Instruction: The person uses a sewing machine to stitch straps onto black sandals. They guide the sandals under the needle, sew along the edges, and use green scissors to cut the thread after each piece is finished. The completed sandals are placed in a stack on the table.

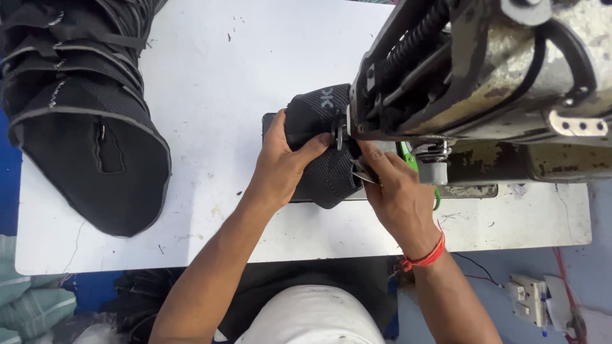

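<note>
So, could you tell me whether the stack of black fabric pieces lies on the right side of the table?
No, the stack of black fabric pieces lies at the left of the white table.

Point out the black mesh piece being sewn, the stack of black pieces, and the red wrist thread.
black mesh piece [319,169], head view, lower mesh panel.
stack of black pieces [83,127], head view, top piece.
red wrist thread [426,258], head view, outer band.

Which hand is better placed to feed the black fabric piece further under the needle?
Probably the left hand: it grips the black fabric piece across its bulk, thumb on top. The right hand is pinched at the fabric's edge by the sewing machine foot, better suited to guiding.
</note>
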